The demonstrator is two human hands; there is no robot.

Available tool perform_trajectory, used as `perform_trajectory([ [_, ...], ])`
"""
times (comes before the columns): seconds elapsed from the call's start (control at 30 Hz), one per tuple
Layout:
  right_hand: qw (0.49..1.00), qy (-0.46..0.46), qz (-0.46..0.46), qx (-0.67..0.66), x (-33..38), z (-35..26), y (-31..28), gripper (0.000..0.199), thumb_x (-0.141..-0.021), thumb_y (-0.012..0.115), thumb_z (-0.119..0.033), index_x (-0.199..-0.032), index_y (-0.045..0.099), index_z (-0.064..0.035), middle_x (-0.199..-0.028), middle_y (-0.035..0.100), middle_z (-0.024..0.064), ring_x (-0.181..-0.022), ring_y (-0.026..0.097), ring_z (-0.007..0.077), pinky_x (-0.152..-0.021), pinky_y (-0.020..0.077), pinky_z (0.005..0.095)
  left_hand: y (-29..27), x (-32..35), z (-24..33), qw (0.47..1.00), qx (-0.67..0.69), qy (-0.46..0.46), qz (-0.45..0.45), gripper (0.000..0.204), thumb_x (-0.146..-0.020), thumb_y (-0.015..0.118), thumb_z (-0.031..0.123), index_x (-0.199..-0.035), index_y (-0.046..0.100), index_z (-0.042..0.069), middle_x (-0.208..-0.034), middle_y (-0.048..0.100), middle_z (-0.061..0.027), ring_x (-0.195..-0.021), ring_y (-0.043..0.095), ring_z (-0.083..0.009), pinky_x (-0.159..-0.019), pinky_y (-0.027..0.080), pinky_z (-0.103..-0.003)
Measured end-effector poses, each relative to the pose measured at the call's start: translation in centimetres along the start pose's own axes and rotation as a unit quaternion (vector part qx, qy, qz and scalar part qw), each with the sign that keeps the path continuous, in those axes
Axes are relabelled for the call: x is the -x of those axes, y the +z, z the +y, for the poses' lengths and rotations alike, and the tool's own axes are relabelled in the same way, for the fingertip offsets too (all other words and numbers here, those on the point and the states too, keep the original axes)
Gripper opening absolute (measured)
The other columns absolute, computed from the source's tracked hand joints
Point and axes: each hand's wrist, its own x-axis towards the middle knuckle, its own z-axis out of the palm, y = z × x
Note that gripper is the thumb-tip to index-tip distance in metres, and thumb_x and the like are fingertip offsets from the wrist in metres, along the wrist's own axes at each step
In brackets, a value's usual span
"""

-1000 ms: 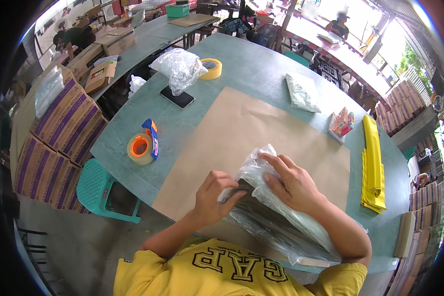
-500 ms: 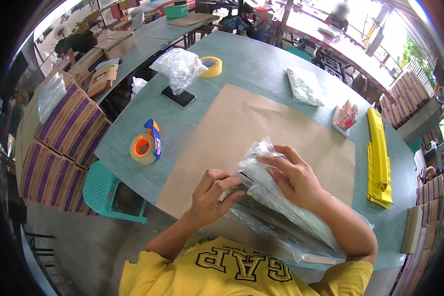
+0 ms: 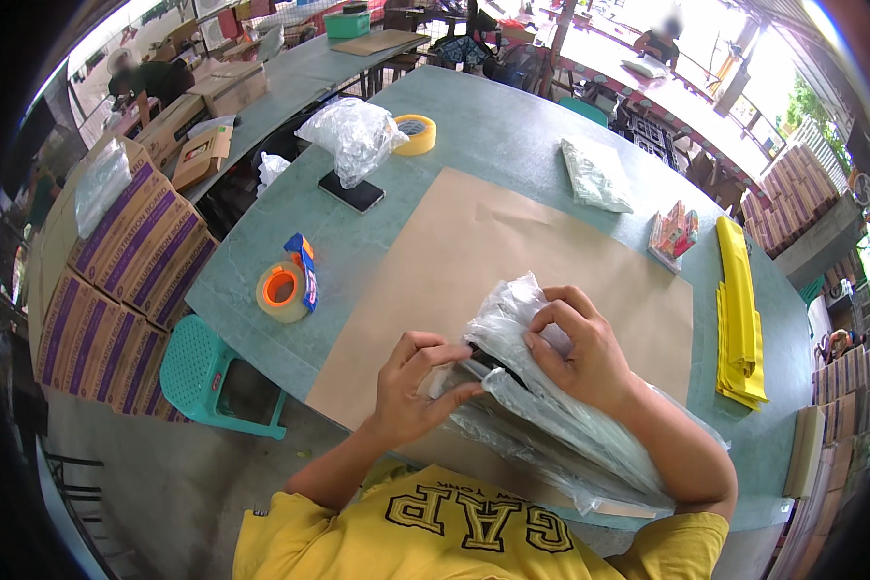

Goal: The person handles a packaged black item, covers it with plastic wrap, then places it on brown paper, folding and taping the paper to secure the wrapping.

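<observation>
A long bundle in clear, crinkled plastic wrap (image 3: 580, 420) lies at the table's near edge, partly over a large sheet of brown paper (image 3: 406, 261). Something dark shows through a gap in the plastic at its upper end; its kind is hard to make out. My left hand (image 3: 420, 382) is closed on the left edge of that gap, thumb and fingers pinching the plastic. On the other side, my right hand (image 3: 585, 348) has its thumb and fingers bent round the plastic and grips it. My right forearm lies across the bundle's right part.
On the green table (image 3: 251, 261) are a tape dispenser (image 3: 285, 285), a yellow tape roll (image 3: 416, 135), a phone (image 3: 352, 191) under crumpled plastic (image 3: 351, 135), a white packet (image 3: 594, 174), a small colourful box (image 3: 672, 237) and folded yellow material (image 3: 738, 319). A teal stool (image 3: 198, 372) and stacked cartons stand left.
The gap in the plastic has widened and more of the dark thing shows. My left fingers have spread further along the edge; my right hand has shifted slightly down.
</observation>
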Motion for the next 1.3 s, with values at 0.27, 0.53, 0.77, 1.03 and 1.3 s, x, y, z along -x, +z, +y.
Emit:
perform_trajectory([
  [0.27,0.997,-0.076,0.018,-0.019,-0.3,-1.4,-0.2,0.015,-0.076,0.067,-0.012,-0.084,0.058,-0.0042,-0.110,0.054,0.0156,-0.104,0.052,0.0336,-0.087,0.0433,0.0400,0.3,1.2,-0.2,0.959,0.234,-0.145,-0.068,0.049,-0.078,0.073,0.021,-0.113,0.047,-0.001,-0.100,0.056,-0.0122,-0.085,0.056,-0.0130,-0.068,0.047,-0.025],
  [0.53,0.998,-0.043,-0.040,-0.017,-0.3,0.1,0.0,0.009,-0.078,0.064,-0.011,-0.079,0.058,-0.0035,-0.110,0.054,0.0115,-0.106,0.049,0.0303,-0.089,0.0414,0.0387,0.0,0.1,0.5,0.976,0.167,-0.121,-0.073,0.055,-0.081,0.065,0.015,-0.128,0.042,-0.002,-0.106,0.049,-0.0126,-0.087,0.056,-0.0159,-0.066,0.050,-0.025],
  [0.77,0.998,-0.038,-0.032,-0.033,-0.4,0.0,0.0,0.005,-0.078,0.061,-0.004,-0.076,0.057,-0.0021,-0.106,0.055,0.0125,-0.107,0.050,0.0295,-0.091,0.0394,0.0381,-0.3,-0.5,1.0,0.979,0.142,-0.110,-0.092,0.048,-0.081,0.065,0.015,-0.123,0.050,-0.002,-0.105,0.049,-0.0129,-0.086,0.056,-0.0159,-0.064,0.051,-0.025],
  [1.03,0.998,-0.034,-0.030,-0.037,-0.6,0.4,-0.1,0.005,-0.077,0.062,-0.004,-0.075,0.057,-0.0024,-0.105,0.055,0.0125,-0.106,0.050,0.0301,-0.091,0.0395,0.0389,-0.3,0.0,0.8,0.982,0.144,-0.101,-0.067,0.044,-0.079,0.067,0.016,-0.116,0.051,-0.003,-0.103,0.049,-0.0130,-0.089,0.054,-0.0157,-0.064,0.049,-0.024],
  [1.3,0.998,-0.039,-0.029,-0.040,-0.6,0.5,-0.2,0.006,-0.077,0.063,-0.005,-0.076,0.057,-0.0023,-0.105,0.056,0.0126,-0.107,0.050,0.0304,-0.092,0.0389,0.0403,-0.3,1.0,0.5,0.977,0.154,-0.141,-0.039,0.026,-0.077,0.070,0.016,-0.090,0.052,0.003,-0.082,0.056,-0.0069,-0.073,0.052,-0.0100,-0.061,0.042,-0.021],
])
